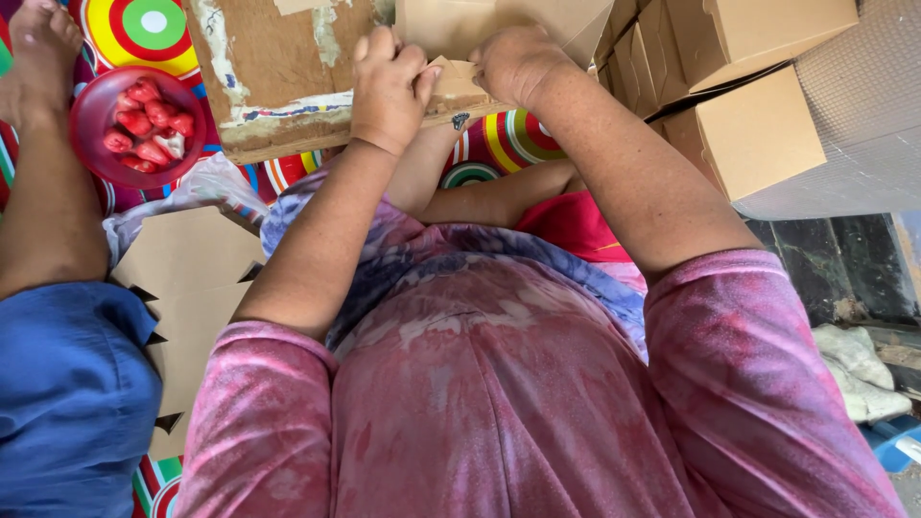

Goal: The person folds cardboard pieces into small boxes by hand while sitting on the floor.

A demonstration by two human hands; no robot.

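Brown cardboard flap piece (pixel 459 79), small and flat, pinched between clenched left hand (pixel 388 88) and right hand (pixel 518 65), braced against worn cardboard board (pixel 278 67) for support; red bowl of pink fruit (pixel 134 125) apart, leftward.

The fingertips of the left hand (pixel 387 88) curl under a small cardboard flap (pixel 455 82) and are hidden; the right hand (pixel 518 65) hides its own fingers behind its knuckles. Above the fingers, the cardboard box (pixel 499 24) is cut off by the top edge. Left of them, another person's foot (pixel 40 48) runs out of frame.
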